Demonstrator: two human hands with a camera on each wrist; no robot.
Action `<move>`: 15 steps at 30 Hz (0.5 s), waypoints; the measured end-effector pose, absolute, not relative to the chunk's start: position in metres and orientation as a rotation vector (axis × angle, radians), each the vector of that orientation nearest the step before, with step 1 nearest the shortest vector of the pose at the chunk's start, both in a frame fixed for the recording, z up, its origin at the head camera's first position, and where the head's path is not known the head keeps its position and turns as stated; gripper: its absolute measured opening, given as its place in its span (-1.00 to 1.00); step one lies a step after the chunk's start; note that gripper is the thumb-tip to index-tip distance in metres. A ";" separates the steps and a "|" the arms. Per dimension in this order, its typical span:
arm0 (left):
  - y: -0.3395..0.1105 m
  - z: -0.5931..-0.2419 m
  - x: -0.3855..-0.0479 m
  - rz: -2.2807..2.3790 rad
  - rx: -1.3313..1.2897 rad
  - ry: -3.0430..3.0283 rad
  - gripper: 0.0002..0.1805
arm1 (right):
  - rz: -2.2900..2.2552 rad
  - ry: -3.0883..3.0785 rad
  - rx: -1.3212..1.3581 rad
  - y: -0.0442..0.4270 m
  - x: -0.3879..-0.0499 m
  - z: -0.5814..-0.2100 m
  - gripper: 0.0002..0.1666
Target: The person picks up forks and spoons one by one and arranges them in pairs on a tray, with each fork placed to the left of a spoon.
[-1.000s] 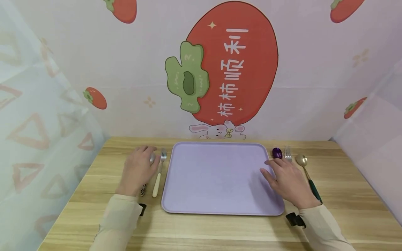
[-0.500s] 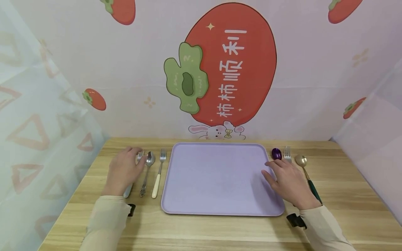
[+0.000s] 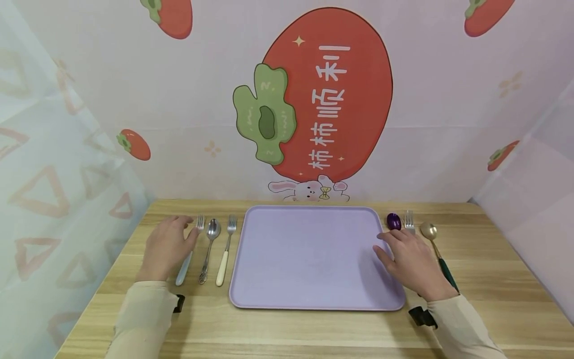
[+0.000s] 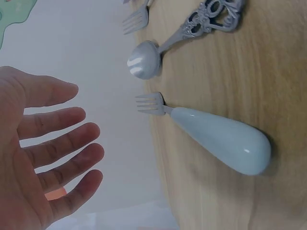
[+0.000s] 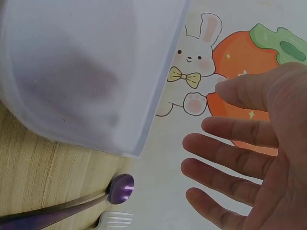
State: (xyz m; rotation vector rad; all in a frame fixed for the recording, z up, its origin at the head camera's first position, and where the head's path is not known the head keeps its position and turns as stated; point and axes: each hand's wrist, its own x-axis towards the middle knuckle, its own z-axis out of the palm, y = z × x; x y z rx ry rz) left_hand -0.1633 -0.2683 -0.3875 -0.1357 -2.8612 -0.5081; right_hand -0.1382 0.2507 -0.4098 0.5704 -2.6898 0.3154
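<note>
My left hand hovers by a fork with a pale blue handle, its fingers loosely spread and nothing in them. Right of that fork lie a silver spoon with an ornate handle and a fork with a cream handle. Over the right edge of a lilac tray my right hand is held with relaxed fingers, holding nothing. Beyond it are a purple spoon, a silver fork and a gold spoon with a green handle. The hand hides the lower parts of the purple spoon and silver fork.
The wooden table extends in front of the tray. A cloth backdrop printed with persimmons and a rabbit rises behind the table's back edge, and cloth walls stand at both sides.
My left hand has moved left, from above the ornate spoon to beside the blue-handled fork, uncovering the spoon and much of that fork. My right hand has stayed nearly still.
</note>
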 end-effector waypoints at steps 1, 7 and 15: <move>-0.269 -0.389 -0.163 -0.511 -0.129 -2.866 -0.59 | 0.316 -2.696 0.567 0.251 -0.138 -0.410 -0.68; -0.274 -0.394 -0.165 -0.511 -0.092 -2.927 -0.57 | 0.319 -2.720 0.554 0.250 -0.138 -0.409 -0.67; -0.278 -0.398 -0.169 -0.546 -0.029 -3.041 -0.55 | 0.321 -2.738 0.550 0.250 -0.138 -0.408 -0.67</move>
